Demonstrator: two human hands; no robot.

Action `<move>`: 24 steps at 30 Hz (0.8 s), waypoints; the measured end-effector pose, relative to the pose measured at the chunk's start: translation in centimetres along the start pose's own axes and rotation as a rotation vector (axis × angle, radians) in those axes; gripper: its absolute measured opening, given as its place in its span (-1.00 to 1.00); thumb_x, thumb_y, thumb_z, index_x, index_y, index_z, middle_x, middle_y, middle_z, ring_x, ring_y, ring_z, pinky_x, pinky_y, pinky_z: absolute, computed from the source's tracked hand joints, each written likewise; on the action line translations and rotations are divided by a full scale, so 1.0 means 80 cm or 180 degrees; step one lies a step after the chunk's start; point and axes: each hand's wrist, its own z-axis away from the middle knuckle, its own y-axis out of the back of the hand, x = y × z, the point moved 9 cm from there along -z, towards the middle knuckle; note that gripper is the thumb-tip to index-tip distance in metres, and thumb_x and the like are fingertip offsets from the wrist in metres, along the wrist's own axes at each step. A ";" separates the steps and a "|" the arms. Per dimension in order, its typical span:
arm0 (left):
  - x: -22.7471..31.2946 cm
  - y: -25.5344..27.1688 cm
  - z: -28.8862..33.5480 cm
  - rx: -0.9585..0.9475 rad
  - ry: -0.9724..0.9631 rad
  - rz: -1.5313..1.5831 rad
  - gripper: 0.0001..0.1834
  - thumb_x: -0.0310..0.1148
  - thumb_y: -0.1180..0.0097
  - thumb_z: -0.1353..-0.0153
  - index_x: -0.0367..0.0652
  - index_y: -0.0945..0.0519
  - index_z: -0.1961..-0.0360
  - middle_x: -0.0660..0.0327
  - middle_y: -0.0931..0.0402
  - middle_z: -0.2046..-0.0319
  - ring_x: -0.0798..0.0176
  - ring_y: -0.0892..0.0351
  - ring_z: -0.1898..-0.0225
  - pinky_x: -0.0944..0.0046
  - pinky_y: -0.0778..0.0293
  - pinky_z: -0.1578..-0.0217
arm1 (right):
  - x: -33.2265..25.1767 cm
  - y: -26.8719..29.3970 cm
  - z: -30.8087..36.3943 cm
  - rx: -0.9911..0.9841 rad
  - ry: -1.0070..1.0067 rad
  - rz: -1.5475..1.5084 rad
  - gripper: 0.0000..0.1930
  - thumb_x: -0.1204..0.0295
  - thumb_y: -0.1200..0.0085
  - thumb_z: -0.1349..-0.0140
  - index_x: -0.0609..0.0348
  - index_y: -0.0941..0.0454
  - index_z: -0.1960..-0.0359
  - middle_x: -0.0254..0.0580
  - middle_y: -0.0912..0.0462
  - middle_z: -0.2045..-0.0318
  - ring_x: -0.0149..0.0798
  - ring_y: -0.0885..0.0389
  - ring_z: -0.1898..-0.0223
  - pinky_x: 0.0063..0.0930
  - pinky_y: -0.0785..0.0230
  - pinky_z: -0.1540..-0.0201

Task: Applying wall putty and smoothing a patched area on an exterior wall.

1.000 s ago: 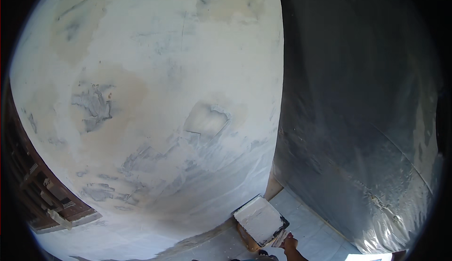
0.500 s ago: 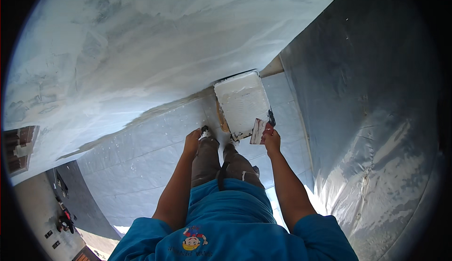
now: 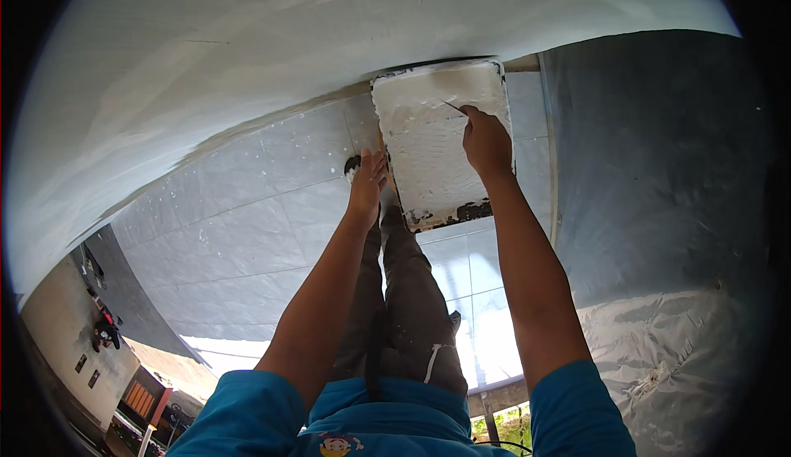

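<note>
My right hand [image 3: 488,142] grips a putty knife [image 3: 452,107], whose thin blade edge lies over the white paste on a rectangular tray. White paste [image 3: 428,148] covers most of the tray [image 3: 474,210], smoother toward the wall and rougher toward me. Dark patches show along its rim. The handle of the knife is hidden in my fist. My left hand [image 3: 367,178] hangs beside the tray's left edge, fingers stretched out and holding nothing. I cannot tell whether it touches the edge.
A pale, smeared wall [image 3: 247,53] rises just beyond the tray. Grey tiles [image 3: 239,185] with white spatters cover the floor. At the right stands a dark grey surface [image 3: 651,168] with crumpled sheeting [image 3: 659,342] below it. My legs [image 3: 416,309] are close under the tray.
My right hand has moved from the tray's near right corner to over its paste, and the knife has turned edge-on. My left hand has moved toward the tray. The view has shifted.
</note>
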 end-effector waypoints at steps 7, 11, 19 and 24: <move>-0.013 -0.020 -0.007 -0.0176 -0.0102 0.0449 0.03 0.40 0.45 -0.41 -0.42 -0.06 -0.46 -0.10 -0.10 -0.46 -0.01 -0.06 -0.49 0.04 0.08 -0.46 | -0.058 -0.036 0.022 0.0100 0.0887 -0.0282 -0.68 0.56 0.02 -0.20 0.01 -0.62 0.03 -0.17 -0.72 0.24 -0.07 -0.68 0.15 -0.18 -0.50 0.02; -0.011 -0.011 -0.007 -0.0140 -0.0130 0.0566 0.04 0.41 0.46 -0.40 -0.43 -0.05 -0.46 -0.11 -0.09 -0.47 -0.01 -0.05 -0.49 0.04 0.10 -0.46 | -0.080 -0.040 0.065 -0.0145 0.0954 -0.0530 -0.71 0.57 -0.01 -0.17 0.11 -0.58 0.06 -0.16 -0.72 0.17 -0.06 -0.68 0.10 -0.19 -0.49 -0.01; -0.015 -0.022 -0.011 -0.0225 -0.0108 0.0522 0.04 0.40 0.47 -0.41 -0.44 -0.03 -0.46 -0.12 -0.06 -0.47 -0.02 -0.03 -0.50 0.05 0.13 -0.48 | -0.045 -0.042 -0.015 -0.0472 0.0225 -0.0505 -0.83 0.51 0.01 -0.28 0.22 -0.52 0.12 0.13 -0.66 0.31 0.20 -0.64 0.20 0.05 -0.48 0.14; -0.014 -0.017 -0.011 -0.0255 -0.0115 0.0484 0.04 0.39 0.48 -0.41 -0.44 -0.02 -0.47 -0.12 -0.05 -0.47 -0.02 -0.01 -0.50 0.05 0.14 -0.48 | -0.051 -0.065 -0.008 -0.0844 -0.0213 -0.0542 -0.85 0.46 -0.03 -0.24 0.25 -0.50 0.21 0.25 -0.66 0.29 0.26 -0.65 0.18 0.07 -0.49 0.10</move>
